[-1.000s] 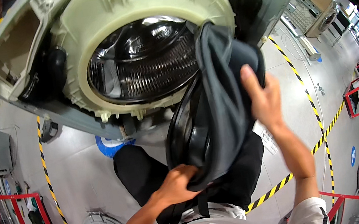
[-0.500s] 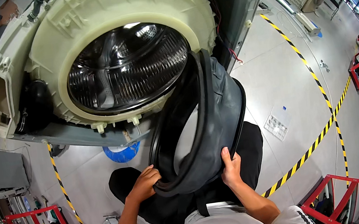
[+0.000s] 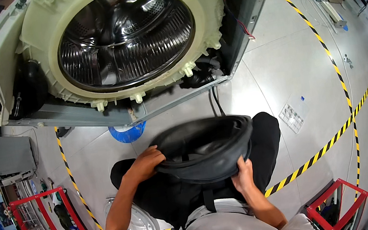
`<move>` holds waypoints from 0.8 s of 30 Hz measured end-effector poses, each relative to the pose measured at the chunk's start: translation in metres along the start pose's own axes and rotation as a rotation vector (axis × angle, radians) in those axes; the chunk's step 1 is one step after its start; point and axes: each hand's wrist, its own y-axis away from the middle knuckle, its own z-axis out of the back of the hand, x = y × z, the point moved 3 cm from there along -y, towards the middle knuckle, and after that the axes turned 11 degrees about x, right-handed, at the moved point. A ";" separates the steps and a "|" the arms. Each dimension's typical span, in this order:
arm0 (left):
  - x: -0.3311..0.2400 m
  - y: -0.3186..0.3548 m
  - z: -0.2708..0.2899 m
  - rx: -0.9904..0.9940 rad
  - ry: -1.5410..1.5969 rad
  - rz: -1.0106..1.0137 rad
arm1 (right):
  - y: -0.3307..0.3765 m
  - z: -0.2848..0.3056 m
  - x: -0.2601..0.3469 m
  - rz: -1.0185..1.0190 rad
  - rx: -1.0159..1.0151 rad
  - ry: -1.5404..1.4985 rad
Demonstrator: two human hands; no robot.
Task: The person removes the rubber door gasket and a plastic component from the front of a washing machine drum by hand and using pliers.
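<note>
Black rubber gasket (image 3: 204, 171), a ring, between the two hands above the lap, opening tipped up and toward the machine; off the machine, not touching it. Left hand (image 3: 146, 164): fingers curled over the left end of the rim, grasping. Right hand (image 3: 243, 172): thumb up on the near outer wall at the right end, pinching it; fingers underneath hidden, can't tell their spread. Far rim blurry, unsupported by any fingers.

Risks, my judgement: soft ring could sag or fold if the hands squeeze toward each other, since only the two ends are held. Right grip looks the weaker; the rubber could slip off that thumb and flop onto the black trousers (image 3: 268, 150) just beneath the fingers. A hard pull at one end could twist the lip.

Just beyond the fingertips, dark cables (image 3: 217, 103) hang near the far rim; a swing forward could snag them. Farther ahead, cream tub front (image 3: 210, 20) around steel drum (image 3: 128, 59); its bare edge could scrape the rubber. Behind the left fingers, by that forearm, round glass door (image 3: 143, 221) on the floor: could get knocked by the elbow.
</note>
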 end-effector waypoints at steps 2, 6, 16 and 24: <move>0.001 -0.004 0.000 0.002 0.038 0.053 | -0.022 -0.009 0.017 -0.020 0.027 -0.039; -0.010 -0.009 -0.012 -0.103 0.063 0.078 | -0.048 -0.006 0.043 -0.046 0.111 0.025; -0.117 -0.070 0.001 -0.080 -0.211 -0.281 | -0.038 0.056 0.073 -0.260 0.009 -0.093; -0.165 -0.100 0.050 -0.113 -0.255 -0.527 | 0.011 0.052 0.126 -0.026 -0.191 0.274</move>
